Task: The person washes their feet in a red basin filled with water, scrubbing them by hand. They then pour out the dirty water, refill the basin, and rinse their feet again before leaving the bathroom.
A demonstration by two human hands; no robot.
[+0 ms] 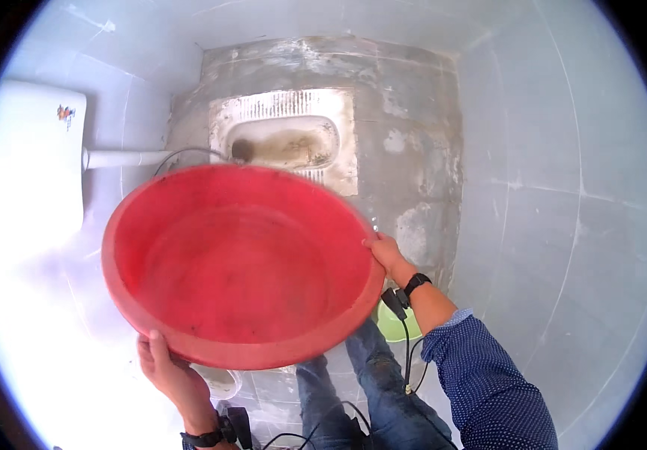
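Observation:
A large round red plastic basin (239, 264) fills the middle of the view, held up off the floor and tilted so its inside faces me. No contents show in it, only dark marks and scuffs. My left hand (163, 365) grips the rim at the lower left, thumb over the edge. At the right side of the rim, my right hand (388, 256) holds on, its other fingers partly hidden. Beyond the basin, a stained white squat toilet pan (287, 138) is set in the floor; the basin covers its near left part.
On the left wall hangs a white cistern (36, 157) with a white pipe (126, 158). A green bowl (393, 326) sits by my right leg; a pale container (222, 382) stands below the basin. Black cables (407, 360) hang from my wrist straps. Tiled walls (531, 169) close in the stained floor (413, 146).

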